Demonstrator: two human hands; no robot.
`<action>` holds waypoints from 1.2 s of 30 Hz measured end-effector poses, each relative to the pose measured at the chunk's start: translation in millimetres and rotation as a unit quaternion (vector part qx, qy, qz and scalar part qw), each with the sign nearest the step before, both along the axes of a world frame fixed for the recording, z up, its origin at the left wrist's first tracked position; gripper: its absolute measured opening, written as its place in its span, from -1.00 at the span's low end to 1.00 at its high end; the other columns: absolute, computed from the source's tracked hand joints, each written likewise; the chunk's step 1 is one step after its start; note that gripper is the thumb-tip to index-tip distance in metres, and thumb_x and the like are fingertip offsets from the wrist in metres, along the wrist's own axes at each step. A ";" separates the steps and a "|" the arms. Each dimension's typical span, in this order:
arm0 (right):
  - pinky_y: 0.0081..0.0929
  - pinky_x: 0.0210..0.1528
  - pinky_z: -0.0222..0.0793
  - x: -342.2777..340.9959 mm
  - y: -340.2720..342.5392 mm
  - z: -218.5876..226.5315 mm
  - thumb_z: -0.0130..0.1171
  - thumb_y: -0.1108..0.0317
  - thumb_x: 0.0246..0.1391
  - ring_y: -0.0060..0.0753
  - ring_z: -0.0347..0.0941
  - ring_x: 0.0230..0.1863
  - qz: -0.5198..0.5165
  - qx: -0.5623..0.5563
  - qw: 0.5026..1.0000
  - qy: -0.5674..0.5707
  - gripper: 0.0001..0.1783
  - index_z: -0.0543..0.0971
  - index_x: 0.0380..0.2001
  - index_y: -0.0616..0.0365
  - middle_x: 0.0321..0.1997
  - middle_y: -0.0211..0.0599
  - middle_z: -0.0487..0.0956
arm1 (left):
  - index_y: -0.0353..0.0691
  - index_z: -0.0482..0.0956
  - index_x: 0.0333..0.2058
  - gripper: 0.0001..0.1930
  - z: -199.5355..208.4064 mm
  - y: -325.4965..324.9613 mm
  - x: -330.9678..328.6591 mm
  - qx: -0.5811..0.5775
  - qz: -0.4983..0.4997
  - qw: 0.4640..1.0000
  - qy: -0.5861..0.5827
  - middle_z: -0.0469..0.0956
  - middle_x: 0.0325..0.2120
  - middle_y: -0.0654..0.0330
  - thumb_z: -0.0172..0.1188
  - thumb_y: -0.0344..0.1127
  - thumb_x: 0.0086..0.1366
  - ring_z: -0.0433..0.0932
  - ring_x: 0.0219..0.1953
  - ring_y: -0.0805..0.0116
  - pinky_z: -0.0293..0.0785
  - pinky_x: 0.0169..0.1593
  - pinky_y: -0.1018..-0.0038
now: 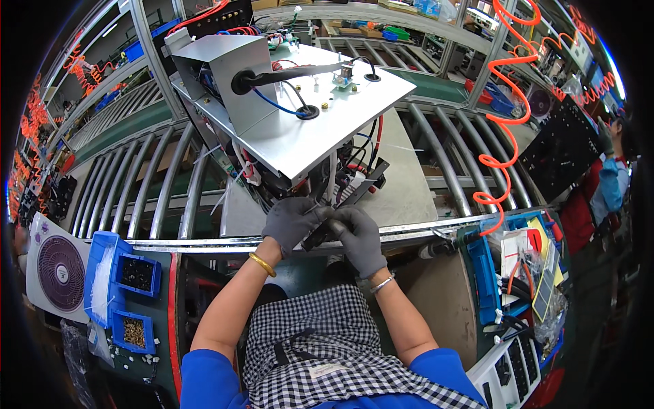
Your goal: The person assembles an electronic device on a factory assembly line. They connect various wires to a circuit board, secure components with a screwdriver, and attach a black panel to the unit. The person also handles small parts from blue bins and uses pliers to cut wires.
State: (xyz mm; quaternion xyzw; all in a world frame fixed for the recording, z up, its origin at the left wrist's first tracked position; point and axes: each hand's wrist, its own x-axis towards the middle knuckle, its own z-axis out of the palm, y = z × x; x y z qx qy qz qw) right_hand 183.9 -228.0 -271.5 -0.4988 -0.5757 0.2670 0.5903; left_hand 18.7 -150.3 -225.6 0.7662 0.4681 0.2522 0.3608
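Observation:
A metal equipment chassis (300,146) with a bright silver top plate and a box-shaped housing (238,102) stands in front of me. Cables (332,178) hang in a bundle below its near corner, beside a black bracket (364,185). At that bundle, my left hand (293,221) in a grey glove has its fingers closed. My right hand (361,238), also gloved, meets it from the right with fingers pinched together. Whatever sits between the fingertips is too small and covered to name. A dark part (315,238) shows just under the hands.
Roller conveyor (153,184) runs left and right of the board (409,198) under the chassis. Blue bins (133,332) with screws and white strips stand left by a fan (60,273). An orange coiled hose (501,163) hangs right, above a tool tray (484,273). A co-worker (610,184) is far right.

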 end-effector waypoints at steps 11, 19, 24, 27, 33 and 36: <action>-0.74 -0.48 0.30 11.0 10.9 -7.9 0.08 0.24 0.33 -0.69 0.44 -0.38 0.033 -0.148 0.866 0.477 -0.72 0.49 -0.02 0.18 -0.25 -0.40 0.58 | -0.07 0.67 -0.19 -0.64 -6.5 2.1 -10.4 0.067 0.003 0.993 0.095 0.67 -0.39 0.13 0.04 0.05 0.36 0.65 -0.30 0.13 0.51 -0.19 0.27; -0.80 -0.69 0.12 9.8 19.1 -31.0 -0.04 0.24 0.39 -0.79 0.23 -0.59 0.214 -0.084 0.734 0.639 -0.80 0.44 -0.10 0.12 -0.28 -0.47 0.50 | -0.07 0.67 -0.17 -0.62 -7.5 -5.3 -5.8 0.028 0.012 0.998 0.048 0.67 -0.36 0.13 0.01 0.05 0.38 0.64 -0.29 0.12 0.51 -0.18 0.28; -0.78 -0.74 0.01 -35.1 -16.1 15.1 -0.05 0.26 0.39 -0.77 0.08 -0.69 0.109 -0.157 0.824 0.533 -0.86 0.40 -0.11 0.06 -0.25 -0.49 0.50 | -0.15 0.64 -0.14 -0.59 -26.0 -3.0 -5.7 0.100 0.022 0.994 0.042 0.66 -0.37 0.07 0.05 0.06 0.37 0.65 -0.29 0.11 0.52 -0.19 0.29; -0.77 -0.73 0.01 -43.9 -16.6 19.2 -0.04 0.26 0.39 -0.77 0.10 -0.69 0.098 -0.137 0.846 0.506 -0.85 0.40 -0.10 0.06 -0.26 -0.49 0.49 | -0.20 0.64 -0.14 -0.57 -34.2 -1.1 -5.8 0.089 0.039 0.995 0.026 0.66 -0.37 0.03 0.06 0.06 0.36 0.65 -0.29 0.11 0.52 -0.20 0.29; -0.76 -0.59 0.17 -37.7 -24.0 32.5 0.04 0.22 0.35 -0.76 0.19 -0.61 0.087 -0.181 0.903 0.380 -0.77 0.44 -0.09 0.14 -0.27 -0.42 0.46 | -0.21 0.54 -0.01 -0.64 -22.5 -19.2 -15.5 0.051 0.024 0.991 -0.125 0.66 -0.29 0.02 0.08 -0.11 0.37 0.66 -0.20 0.04 0.55 -0.14 0.31; -0.68 -0.42 0.35 -35.6 -33.7 32.9 0.13 0.21 0.29 -0.68 0.37 -0.45 0.099 -0.093 0.954 0.266 -0.67 0.44 0.00 0.16 -0.21 -0.37 0.50 | -0.24 0.47 0.05 -0.65 -8.7 -53.8 -22.2 0.091 0.018 0.992 -0.084 0.66 -0.26 0.02 0.05 -0.20 0.37 0.67 -0.15 0.04 0.55 -0.08 0.33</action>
